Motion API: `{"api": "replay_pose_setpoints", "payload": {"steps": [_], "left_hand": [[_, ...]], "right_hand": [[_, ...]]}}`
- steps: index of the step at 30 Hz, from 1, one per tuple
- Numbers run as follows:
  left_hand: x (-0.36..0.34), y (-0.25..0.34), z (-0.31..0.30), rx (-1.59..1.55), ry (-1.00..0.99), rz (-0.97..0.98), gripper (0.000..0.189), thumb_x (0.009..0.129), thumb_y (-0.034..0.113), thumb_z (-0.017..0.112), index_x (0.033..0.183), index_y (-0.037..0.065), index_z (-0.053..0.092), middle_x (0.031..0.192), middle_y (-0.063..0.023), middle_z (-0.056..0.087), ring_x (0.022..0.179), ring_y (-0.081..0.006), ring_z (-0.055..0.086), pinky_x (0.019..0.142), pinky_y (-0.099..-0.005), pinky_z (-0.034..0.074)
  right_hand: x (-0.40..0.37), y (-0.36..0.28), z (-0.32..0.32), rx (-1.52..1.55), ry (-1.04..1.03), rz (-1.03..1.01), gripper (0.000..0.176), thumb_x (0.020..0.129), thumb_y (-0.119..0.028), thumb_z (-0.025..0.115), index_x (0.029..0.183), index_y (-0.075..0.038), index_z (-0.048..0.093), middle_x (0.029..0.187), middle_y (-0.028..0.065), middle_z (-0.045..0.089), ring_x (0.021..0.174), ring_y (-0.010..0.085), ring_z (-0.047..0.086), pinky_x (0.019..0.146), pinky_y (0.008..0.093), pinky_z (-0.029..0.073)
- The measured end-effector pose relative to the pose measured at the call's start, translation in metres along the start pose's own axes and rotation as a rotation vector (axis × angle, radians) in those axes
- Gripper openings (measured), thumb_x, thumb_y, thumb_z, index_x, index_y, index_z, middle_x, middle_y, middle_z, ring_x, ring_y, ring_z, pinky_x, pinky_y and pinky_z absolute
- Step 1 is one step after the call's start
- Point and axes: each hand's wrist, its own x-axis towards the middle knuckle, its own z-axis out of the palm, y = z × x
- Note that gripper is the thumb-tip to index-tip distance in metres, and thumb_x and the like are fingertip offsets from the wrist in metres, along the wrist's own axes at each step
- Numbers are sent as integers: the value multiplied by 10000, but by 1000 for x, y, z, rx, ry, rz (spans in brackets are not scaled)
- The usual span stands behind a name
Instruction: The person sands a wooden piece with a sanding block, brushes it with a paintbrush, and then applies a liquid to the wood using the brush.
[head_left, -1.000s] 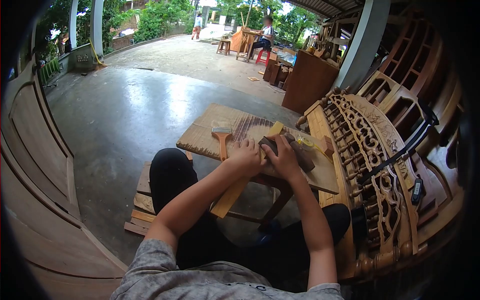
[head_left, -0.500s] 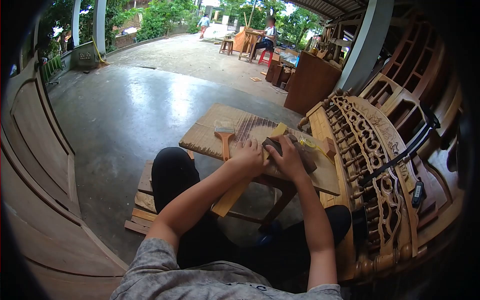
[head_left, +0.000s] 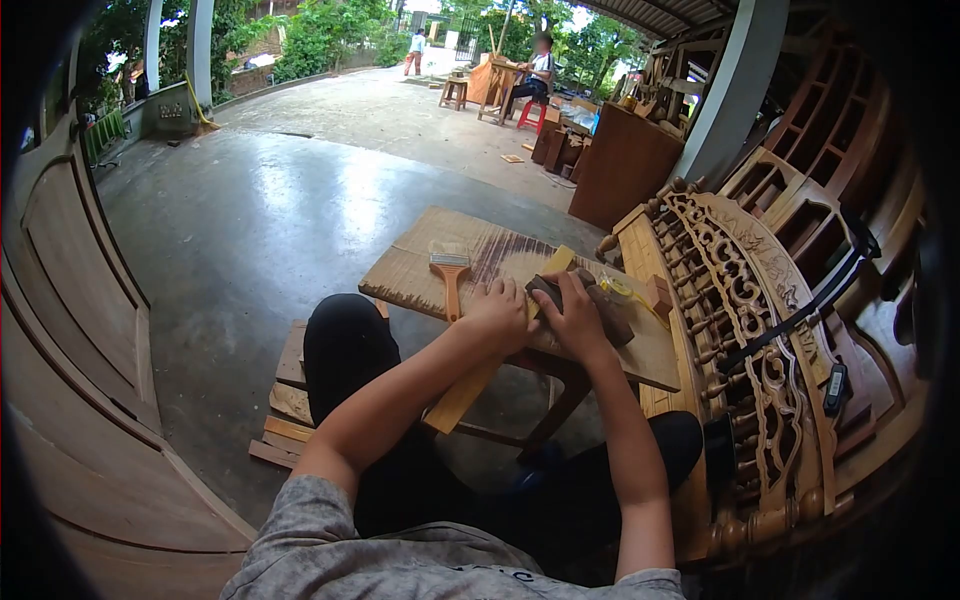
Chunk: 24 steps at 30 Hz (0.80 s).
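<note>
Hands noted side by side on the work board (head_left: 430, 250). Left hand (head_left: 497, 312) has its fingers curled down over the pale wooden slat (head_left: 462, 392), pinning it. Right hand (head_left: 577, 320) is closed around a dark block (head_left: 606, 312), which rests on the slat just at 3 o'clock of the left fingers. I record the slat's long axis running 1 to 7 o'clock, with its near end overhanging the board. Brush (head_left: 449, 272) lies at 10 o'clock, untouched.
</note>
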Motion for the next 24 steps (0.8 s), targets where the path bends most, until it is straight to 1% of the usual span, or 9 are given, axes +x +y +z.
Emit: {"api": "replay_pose_setpoints", "payload": {"steps": [12, 22, 24], "left_hand": [[0, 2, 0, 14, 13, -5, 816, 1033, 526, 449, 1514, -131, 401, 1584, -318, 415, 1496, -450, 371, 1211, -574, 296], [0, 2, 0, 6, 29, 2, 810, 1027, 521, 462, 1497, -138, 420, 1557, -329, 439, 1467, -459, 403, 1197, -576, 312], [-1, 1, 4, 30, 74, 20, 803, 1028, 523, 465, 1474, -144, 442, 1520, -323, 477, 1434, -457, 437, 1181, -567, 333]], "right_hand": [[-2, -5, 3, -29, 27, 8, 332, 1025, -324, 645, 1243, -84, 575, 1227, 151, 635, 1079, 429, 672, 869, 522, 562], [-2, -1, 5, -16, 35, 1, 339, 1027, -339, 640, 1252, -93, 580, 1227, 155, 634, 1085, 431, 671, 868, 529, 560], [-2, 1, 5, 6, 36, 11, 344, 1027, -346, 639, 1252, -92, 580, 1227, 159, 634, 1091, 434, 668, 873, 529, 557]]}}
